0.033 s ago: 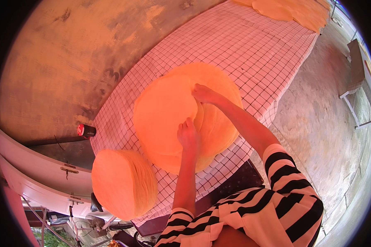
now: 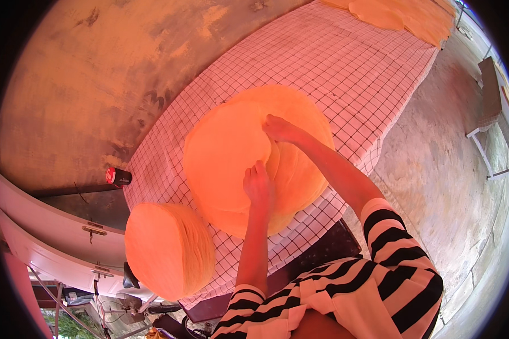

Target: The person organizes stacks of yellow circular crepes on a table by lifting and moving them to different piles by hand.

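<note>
A wide pile of thin, round, floppy sheets (image 2: 300,164), looking like flat dough or wrappers, lies before me, orange in the tinted light. The uppermost sheet (image 2: 226,147) covers its left part, with a curved, rippled edge running down the middle. At the upper end of that edge, my right hand (image 2: 280,129) is closed in a pinch on the sheet. Lower down, my left hand (image 2: 258,185) is also closed at the same edge, thumb upward. The fingertips of both hands are partly hidden. To the lower left stands a taller, neat stack of similar round sheets (image 2: 164,251).
A long table with a checked cloth (image 2: 356,73) bears the piles. More sheets (image 2: 390,14) lie at its far end. A dark can with a red top (image 2: 117,176) stands at the left edge, near a stained wall (image 2: 85,85). A fan (image 2: 131,304) is at lower left; another table (image 2: 495,90) stands right.
</note>
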The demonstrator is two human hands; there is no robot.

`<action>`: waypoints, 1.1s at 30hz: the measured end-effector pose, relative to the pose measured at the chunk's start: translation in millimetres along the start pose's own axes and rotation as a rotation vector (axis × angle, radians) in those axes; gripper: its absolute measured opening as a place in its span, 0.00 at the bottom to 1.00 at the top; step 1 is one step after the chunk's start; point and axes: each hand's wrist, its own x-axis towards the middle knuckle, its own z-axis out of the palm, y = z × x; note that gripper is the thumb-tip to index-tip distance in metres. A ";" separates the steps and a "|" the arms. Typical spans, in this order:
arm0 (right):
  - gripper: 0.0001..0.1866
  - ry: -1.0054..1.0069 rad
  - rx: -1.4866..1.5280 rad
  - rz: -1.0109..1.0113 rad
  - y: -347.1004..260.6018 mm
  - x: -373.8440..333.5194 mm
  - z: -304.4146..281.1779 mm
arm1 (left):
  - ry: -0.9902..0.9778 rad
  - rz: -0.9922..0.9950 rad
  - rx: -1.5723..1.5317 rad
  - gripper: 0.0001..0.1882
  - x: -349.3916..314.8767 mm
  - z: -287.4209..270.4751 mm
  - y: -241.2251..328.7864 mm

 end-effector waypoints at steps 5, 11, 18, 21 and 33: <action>0.10 0.076 0.349 0.052 31.4 20.4 18.1 | 0.007 -0.133 -0.053 0.12 -0.6 5.7 -12.3; 0.23 -0.141 0.480 0.253 6.0 -31.0 16.0 | 0.014 -0.098 -0.076 0.09 1.5 9.5 -13.0; 0.30 -0.215 0.503 0.165 10.8 -30.1 11.2 | 0.081 -0.096 0.073 0.13 -1.1 7.9 0.8; 0.28 -0.252 0.520 0.105 4.2 -28.2 12.0 | 0.083 -0.088 0.156 0.15 2.4 7.3 6.9; 0.28 -0.144 0.934 0.302 34.3 -24.1 23.6 | 0.163 -0.126 0.131 0.20 0.7 24.2 8.4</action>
